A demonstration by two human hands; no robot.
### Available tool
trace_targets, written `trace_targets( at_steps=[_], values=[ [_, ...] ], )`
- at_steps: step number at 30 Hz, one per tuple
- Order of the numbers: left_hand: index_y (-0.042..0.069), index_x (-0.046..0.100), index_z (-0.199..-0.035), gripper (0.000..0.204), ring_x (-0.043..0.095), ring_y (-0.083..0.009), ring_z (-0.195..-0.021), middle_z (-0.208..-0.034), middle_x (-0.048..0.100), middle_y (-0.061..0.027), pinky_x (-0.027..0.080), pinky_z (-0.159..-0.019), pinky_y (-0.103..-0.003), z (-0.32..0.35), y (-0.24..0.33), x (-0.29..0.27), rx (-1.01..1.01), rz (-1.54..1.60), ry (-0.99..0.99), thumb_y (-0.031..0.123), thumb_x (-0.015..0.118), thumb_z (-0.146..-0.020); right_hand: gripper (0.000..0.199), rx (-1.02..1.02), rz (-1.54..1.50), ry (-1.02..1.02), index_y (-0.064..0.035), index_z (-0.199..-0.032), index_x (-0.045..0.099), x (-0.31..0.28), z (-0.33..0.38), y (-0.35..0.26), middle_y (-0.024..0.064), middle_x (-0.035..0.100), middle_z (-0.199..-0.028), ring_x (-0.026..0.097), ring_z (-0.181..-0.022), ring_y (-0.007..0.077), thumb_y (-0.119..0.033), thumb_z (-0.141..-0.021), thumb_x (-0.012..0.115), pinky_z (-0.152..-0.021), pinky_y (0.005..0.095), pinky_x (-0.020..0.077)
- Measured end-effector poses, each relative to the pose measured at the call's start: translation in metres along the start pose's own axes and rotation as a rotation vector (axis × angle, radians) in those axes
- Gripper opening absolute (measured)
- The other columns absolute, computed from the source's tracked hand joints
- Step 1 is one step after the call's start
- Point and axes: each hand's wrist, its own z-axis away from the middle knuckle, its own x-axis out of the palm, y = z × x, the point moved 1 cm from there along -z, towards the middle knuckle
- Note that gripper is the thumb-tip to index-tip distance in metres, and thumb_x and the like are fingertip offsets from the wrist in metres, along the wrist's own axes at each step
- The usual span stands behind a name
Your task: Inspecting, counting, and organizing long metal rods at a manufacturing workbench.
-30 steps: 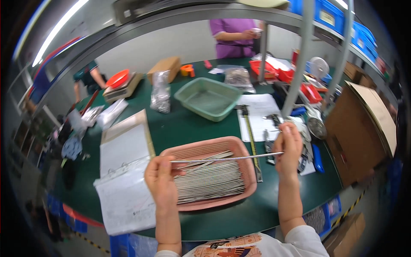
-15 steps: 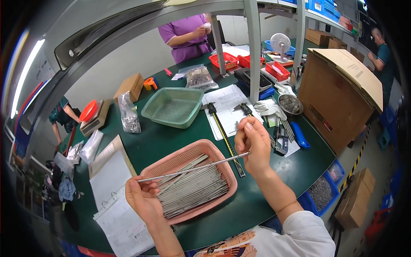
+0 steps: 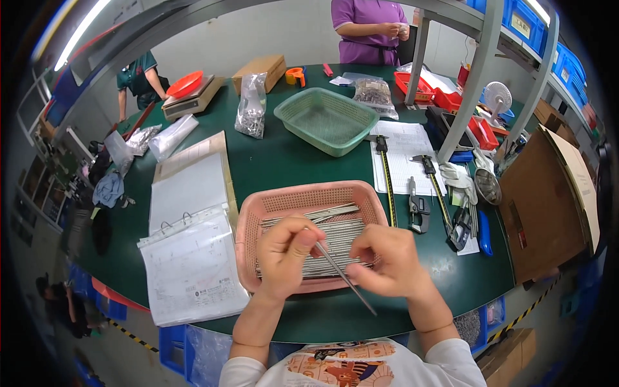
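Observation:
A thin metal rod [image 3: 345, 278] slants over the near rim of a pink plastic basket [image 3: 309, 191]. My left hand [image 3: 282, 257] pinches its upper end between thumb and fingers, and the other end points toward me at lower right. Close to the rod's middle is my right hand [image 3: 394, 261], its fingers loosely curled with thumb and index finger apart. It does not appear to grip the rod. Below both hands, many similar metal rods [image 3: 335, 229] lie side by side in the basket, partly hidden by the hands.
An open ring binder [image 3: 193, 258] lies left of the basket. Beyond stands a green basket [image 3: 325, 122]. Calipers [image 3: 385, 171] and a micrometer [image 3: 419, 213] lie to the right, near a large cardboard box [image 3: 548, 193]. A person in purple [image 3: 367, 32] stands across the table.
The rod was stretched level between both hands; now only my left hand clearly holds it, and it slants toward me. My hands have come closer together. The view has shifted.

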Motion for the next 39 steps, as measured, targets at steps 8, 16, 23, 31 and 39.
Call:
trace_targets(
  at_steps=[8,16,23,31,39],
  values=[
    [-0.001,0.057,-0.095,0.021,0.053,-0.0082,-0.070,-0.080,0.057,-0.0048,0.043,-0.062,-0.020,0.004,-0.006,0.015,-0.141,-0.046,-0.101,0.017,0.047,-0.091,0.013,-0.034,0.108,-0.103,-0.0041,-0.067,0.053,0.009,0.008,0.006,0.0054,0.054,-0.059,0.053,-0.048,0.0177,-0.011,-0.072,0.063,-0.045,0.0274,0.0413],
    [-0.002,0.057,-0.104,0.028,0.055,-0.0114,-0.085,-0.093,0.058,-0.0066,0.046,-0.071,-0.023,0.008,-0.015,0.015,-0.602,0.108,-0.590,0.021,0.046,-0.092,0.019,0.310,-0.594,0.703,-0.0021,-0.076,0.051,-0.027,0.013,0.031,0.0027,0.054,-0.069,0.048,-0.055,0.0064,-0.016,-0.088,0.051,-0.051,0.0187,0.0391],
    [-0.005,0.056,-0.102,0.024,0.058,-0.0136,-0.082,-0.089,0.060,-0.0098,0.049,-0.070,-0.024,0.007,-0.018,0.036,-0.815,0.276,-0.500,0.014,0.054,-0.087,0.019,0.428,-0.660,0.591,-0.0039,-0.077,0.050,-0.014,0.008,0.041,0.0016,0.053,-0.065,0.048,-0.051,0.0070,-0.020,-0.087,0.052,-0.045,0.0185,0.0338],
    [-0.004,0.055,-0.100,0.023,0.062,-0.0157,-0.076,-0.087,0.061,-0.0112,0.053,-0.061,-0.024,0.010,-0.028,0.028,-0.911,0.303,-0.590,0.013,0.056,-0.085,0.020,0.438,-0.380,0.578,-0.0070,-0.074,0.050,0.008,0.001,0.047,-0.0043,0.044,-0.062,0.038,-0.053,0.0021,-0.018,-0.090,0.048,-0.048,0.0173,0.0296],
    [-0.004,0.054,-0.095,0.016,0.059,-0.0109,-0.061,-0.073,0.059,-0.0077,0.049,-0.050,-0.020,0.012,-0.020,0.031,-0.695,0.553,-0.518,0.005,0.056,-0.082,0.025,0.348,-0.644,0.486,0.0032,-0.097,0.051,-0.012,0.016,0.052,0.0070,0.053,-0.078,0.050,-0.069,0.0108,-0.019,-0.090,0.041,-0.062,0.0207,0.0405]
  ],
)
